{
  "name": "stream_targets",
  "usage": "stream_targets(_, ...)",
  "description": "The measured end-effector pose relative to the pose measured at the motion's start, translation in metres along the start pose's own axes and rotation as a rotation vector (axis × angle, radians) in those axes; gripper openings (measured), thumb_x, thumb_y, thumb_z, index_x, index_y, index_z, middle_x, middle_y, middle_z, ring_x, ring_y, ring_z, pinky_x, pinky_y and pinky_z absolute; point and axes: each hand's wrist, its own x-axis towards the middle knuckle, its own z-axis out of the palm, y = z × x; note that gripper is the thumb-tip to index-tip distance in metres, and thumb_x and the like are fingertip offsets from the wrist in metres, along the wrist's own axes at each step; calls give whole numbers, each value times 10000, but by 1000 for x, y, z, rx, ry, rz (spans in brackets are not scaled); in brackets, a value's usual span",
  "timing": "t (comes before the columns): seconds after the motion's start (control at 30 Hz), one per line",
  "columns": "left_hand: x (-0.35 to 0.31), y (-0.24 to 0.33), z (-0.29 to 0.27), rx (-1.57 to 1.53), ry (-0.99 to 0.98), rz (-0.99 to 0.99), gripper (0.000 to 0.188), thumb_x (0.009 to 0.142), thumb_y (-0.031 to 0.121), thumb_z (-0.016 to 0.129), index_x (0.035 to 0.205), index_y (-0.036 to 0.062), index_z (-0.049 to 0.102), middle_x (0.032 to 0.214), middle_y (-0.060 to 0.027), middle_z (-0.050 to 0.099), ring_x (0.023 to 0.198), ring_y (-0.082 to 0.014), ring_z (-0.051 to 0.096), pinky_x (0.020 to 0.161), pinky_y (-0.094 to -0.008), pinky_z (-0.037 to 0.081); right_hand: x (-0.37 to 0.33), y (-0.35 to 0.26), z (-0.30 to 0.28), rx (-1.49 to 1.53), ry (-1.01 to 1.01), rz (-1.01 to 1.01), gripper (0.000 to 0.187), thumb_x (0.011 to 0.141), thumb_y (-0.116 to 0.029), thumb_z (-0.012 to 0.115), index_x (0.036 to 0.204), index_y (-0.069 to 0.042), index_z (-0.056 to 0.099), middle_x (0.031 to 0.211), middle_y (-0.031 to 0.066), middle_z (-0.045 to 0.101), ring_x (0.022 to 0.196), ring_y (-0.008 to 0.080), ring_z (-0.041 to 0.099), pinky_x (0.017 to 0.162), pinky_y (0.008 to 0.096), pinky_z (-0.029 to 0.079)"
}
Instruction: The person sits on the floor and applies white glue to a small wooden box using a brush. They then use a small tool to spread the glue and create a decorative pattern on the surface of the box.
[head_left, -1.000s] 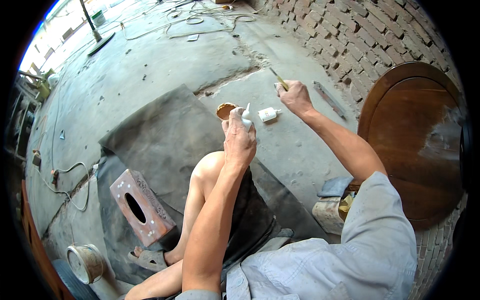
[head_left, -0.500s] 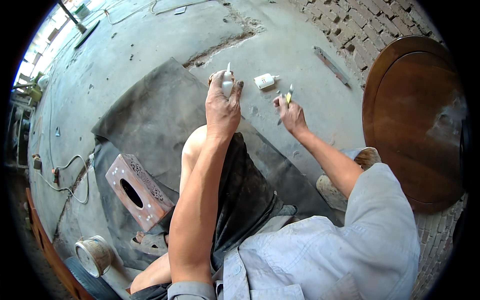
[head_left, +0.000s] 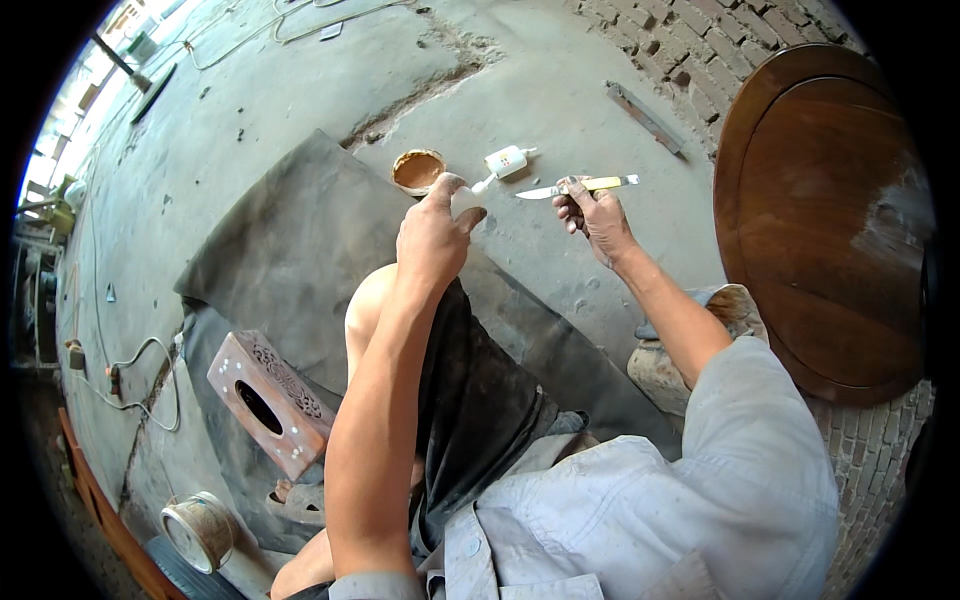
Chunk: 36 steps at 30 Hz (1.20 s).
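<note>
My left hand [head_left: 432, 232] is closed around a small white squeeze bottle [head_left: 466, 201], its thin nozzle tilted to the upper right toward a knife. The knife [head_left: 598, 184] has a yellow handle and is gripped in my right hand [head_left: 602, 222], blade pointing left, a short gap from the nozzle. Just beyond my left hand, a round bowl [head_left: 418, 170] of brown paste rests on the floor. Beside it lies a second white bottle [head_left: 506, 161] on its side. At lower left sits a carved wooden tissue box [head_left: 290, 437] with an oval opening and white spots.
A dark sheet [head_left: 290, 220] covers the floor under my legs. At right, a round brown wooden tabletop [head_left: 800, 220] leans by a brick wall [head_left: 720, 50]. A flat metal bar [head_left: 645, 120] lies farther off. A bucket [head_left: 198, 533] stands lower left, near a cable [head_left: 150, 405].
My left hand has tipped the bottle from upright toward the right, baring the bowl behind it. My right hand has turned the knife sideways, blade to the left.
</note>
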Motion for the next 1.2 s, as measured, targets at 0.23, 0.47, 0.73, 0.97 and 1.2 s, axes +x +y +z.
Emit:
stream_targets(0.23, 3, 0, 4, 40, -17, -23, 433, 852, 245, 800, 1215, 33, 693, 995, -196, 742, 916, -304, 721, 821, -395, 537, -4, -10, 1, 93, -55, 2, 267, 994, -306, 682, 1080, -55, 651, 891, 63, 729, 735, 95, 667, 584, 227, 506)
stream_targets(0.47, 5, -8, 8, 71, -55, -8, 408, 864, 260, 793, 1163, -6, 712, 855, -159, 738, 734, -238, 706, 719, -373, 542, -8, -12, 9, 92, -87, -7, 252, 995, -307, 681, 1062, -64, 671, 881, 55, 733, 726, 86, 664, 587, 223, 504)
stream_targets(0.73, 6, -6, 7, 48, -123, -35, 403, 864, 284, 789, 1143, 4, 712, 905, -172, 727, 804, -278, 692, 748, -395, 533, -9, -12, 12, 83, -99, -6, 248, 1001, -312, 673, 1052, -70, 672, 880, 56, 734, 724, 84, 663, 590, 221, 504)
stream_targets(0.97, 7, -3, 2, 48, -134, -49, 406, 862, 301, 786, 1086, -30, 717, 862, -177, 735, 747, -266, 709, 707, -383, 541, -8, -9, 12, 117, -71, 19, 242, 1007, -300, 663, 1083, -71, 654, 891, 51, 727, 744, 84, 662, 608, 219, 505)
stream_targets(1.2, 6, 5, -6, -3, -141, -154, 385, 830, 309, 807, 1061, 11, 732, 981, -215, 740, 948, -373, 710, 827, -459, 546, -5, -7, 11, 116, -38, 26, 240, 1010, -283, 657, 1102, -63, 639, 893, 51, 723, 747, 85, 660, 613, 220, 501)
